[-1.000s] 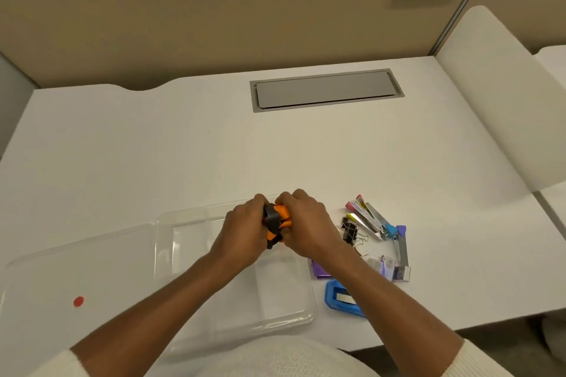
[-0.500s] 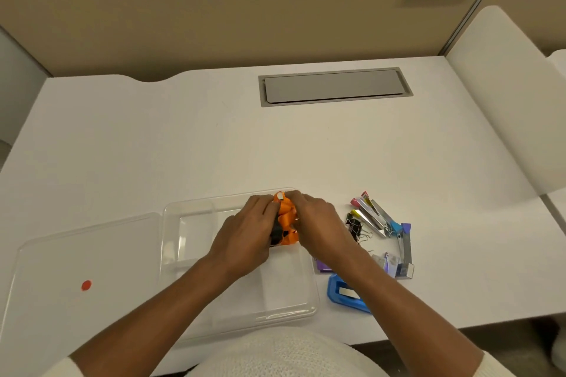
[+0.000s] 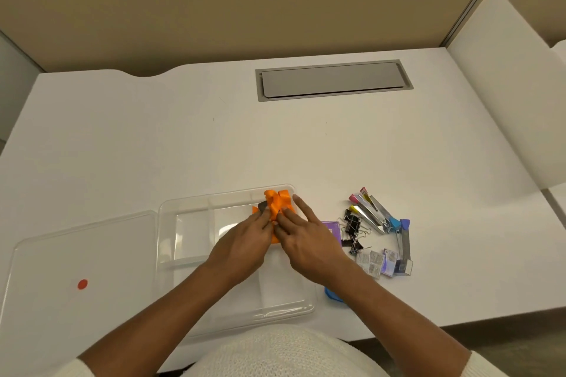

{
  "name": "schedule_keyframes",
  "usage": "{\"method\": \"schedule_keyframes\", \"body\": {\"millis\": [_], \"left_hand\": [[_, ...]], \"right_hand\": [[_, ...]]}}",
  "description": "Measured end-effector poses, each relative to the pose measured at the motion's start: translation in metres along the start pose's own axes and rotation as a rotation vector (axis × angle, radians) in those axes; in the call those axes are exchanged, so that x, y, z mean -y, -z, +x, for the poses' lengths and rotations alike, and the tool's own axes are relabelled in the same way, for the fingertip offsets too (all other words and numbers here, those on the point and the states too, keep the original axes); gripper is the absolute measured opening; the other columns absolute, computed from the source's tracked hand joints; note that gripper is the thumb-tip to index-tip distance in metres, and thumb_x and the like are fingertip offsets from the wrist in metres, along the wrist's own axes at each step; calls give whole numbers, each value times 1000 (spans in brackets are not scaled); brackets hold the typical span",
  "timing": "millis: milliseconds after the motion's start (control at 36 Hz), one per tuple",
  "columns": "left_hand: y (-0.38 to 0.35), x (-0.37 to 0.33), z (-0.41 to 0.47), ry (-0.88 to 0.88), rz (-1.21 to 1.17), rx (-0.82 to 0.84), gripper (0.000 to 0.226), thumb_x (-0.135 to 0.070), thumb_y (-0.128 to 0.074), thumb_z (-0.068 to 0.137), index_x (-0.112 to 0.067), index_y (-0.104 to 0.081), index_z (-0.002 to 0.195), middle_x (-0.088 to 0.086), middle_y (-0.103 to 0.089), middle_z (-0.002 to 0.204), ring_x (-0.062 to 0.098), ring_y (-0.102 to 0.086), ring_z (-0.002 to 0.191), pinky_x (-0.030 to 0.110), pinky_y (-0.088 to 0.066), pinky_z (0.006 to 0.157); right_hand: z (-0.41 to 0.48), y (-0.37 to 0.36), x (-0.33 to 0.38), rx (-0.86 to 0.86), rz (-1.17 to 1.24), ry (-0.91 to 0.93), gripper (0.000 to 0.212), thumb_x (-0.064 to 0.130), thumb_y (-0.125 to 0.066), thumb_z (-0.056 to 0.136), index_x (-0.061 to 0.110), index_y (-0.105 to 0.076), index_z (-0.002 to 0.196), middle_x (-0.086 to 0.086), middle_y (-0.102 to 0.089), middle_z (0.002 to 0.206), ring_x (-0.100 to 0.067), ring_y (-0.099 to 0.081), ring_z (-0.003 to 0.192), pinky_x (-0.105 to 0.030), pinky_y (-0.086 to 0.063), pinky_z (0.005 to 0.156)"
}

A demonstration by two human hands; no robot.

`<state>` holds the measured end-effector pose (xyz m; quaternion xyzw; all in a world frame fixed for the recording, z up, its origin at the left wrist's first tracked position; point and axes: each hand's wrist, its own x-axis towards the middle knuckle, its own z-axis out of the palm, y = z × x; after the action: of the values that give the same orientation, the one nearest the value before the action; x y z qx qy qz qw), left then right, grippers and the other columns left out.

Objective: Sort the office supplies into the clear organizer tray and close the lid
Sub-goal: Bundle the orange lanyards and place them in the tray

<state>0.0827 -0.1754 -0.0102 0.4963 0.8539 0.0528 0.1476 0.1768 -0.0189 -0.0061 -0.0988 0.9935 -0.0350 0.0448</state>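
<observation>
Head view, orange strap (image 3: 277, 203) bunched, pointing away

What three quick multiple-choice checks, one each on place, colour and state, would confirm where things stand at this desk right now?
1. Where does the crumpled orange item sit?
A. In the far right corner of the clear plastic organizer tray
B. On the flat clear lid
C. Among the loose supplies on the desk

2. What colour is the round sticker on the flat clear lid?
A. Blue
B. Red
C. Green

3. What state is the tray in?
A. Lid shut
B. Lid off, lying left of the tray
C. Lid leaning upright against the divider

Answers:
1 A, the left hand and right hand press it there inside the tray wall.
2 B, the dot shows red.
3 B, the lid lies flat on the white desk beside the tray.
</observation>
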Motion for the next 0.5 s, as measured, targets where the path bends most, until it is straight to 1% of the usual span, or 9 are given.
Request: {"method": "schedule_keyframes", "body": {"millis": [56, 83, 167, 250, 306, 361, 389, 444, 500], "left_hand": [[1, -2, 7, 10, 26, 9, 49, -4, -55, 99, -10, -50, 148, 10, -46, 159, 26, -58, 132, 31, -51, 101], [2, -3, 10, 20, 49, 10, 43, -5, -56, 99, -11, -57, 141, 9, -54, 150, 26, -61, 126, 32, -52, 96], [7, -7, 20, 68, 101, 23, 25, -11, -59, 98, -15, -65, 121, 6, -64, 127, 24, -62, 116, 33, -52, 83], [11, -7, 29, 84, 119, 13, 19, -19, -58, 100, -15, -64, 117, 4, -61, 120, 21, -59, 113, 31, -47, 75], [12, -6, 32, 80, 122, 17, 19, -22, -60, 99, -14, -63, 115, 3, -59, 119, 21, -60, 110, 29, -42, 70], [15, -3, 32, 69, 118, 36, 19, -23, -61, 98, -15, -63, 116, 3, -58, 118, 22, -59, 109, 31, -44, 69], [16, -2, 31, 55, 121, 40, 19, -22, -61, 98, -16, -62, 116, 3, -58, 118, 23, -58, 109, 33, -47, 70], [21, 0, 28, 20, 143, 22, 20, -19, -65, 95, -18, -63, 115, 1, -60, 117, 22, -55, 110, 32, -46, 68], [30, 1, 22, -7, 158, -19, 18, -21, -70, 90, -20, -66, 107, -2, -63, 110, 21, -55, 104, 29, -40, 64]], "right_hand": [[3, -7, 0, 45, 6, 3, 59, 19, -19, 98, 3, -64, 133, -20, -50, 154, -34, -30, 154, -54, -11, 129], [4, -8, -1, 60, 23, 0, 59, 20, -19, 98, 5, -65, 131, -19, -49, 154, -33, -27, 155, -54, -10, 129], [6, -4, -3, 42, 127, 1, 55, 17, -27, 92, 9, -73, 120, -16, -59, 146, -31, -35, 152, -55, -18, 127], [7, -1, -4, -9, 232, -3, 49, 8, -37, 84, 9, -75, 116, -13, -68, 132, -32, -46, 145, -57, -24, 125], [7, 0, -5, -10, 265, -13, 46, 2, -48, 81, 10, -74, 119, -11, -69, 131, -31, -45, 145, -53, -17, 128], [6, 3, -7, -7, 280, -42, 47, -1, -56, 79, 13, -72, 121, -6, -71, 128, -25, -51, 139, -46, -8, 131], [5, 5, -9, -15, 293, -65, 48, -2, -59, 79, 14, -71, 122, -3, -72, 125, -22, -56, 133, -43, -8, 131], [0, 10, -14, -33, 309, -112, 48, -3, -62, 80, 17, -70, 123, 0, -73, 122, -21, -62, 121, -43, -17, 129], [-5, 15, -18, -61, 308, -133, 40, 0, -66, 85, 18, -71, 120, -1, -74, 116, -24, -64, 110, -44, -36, 117]]}}
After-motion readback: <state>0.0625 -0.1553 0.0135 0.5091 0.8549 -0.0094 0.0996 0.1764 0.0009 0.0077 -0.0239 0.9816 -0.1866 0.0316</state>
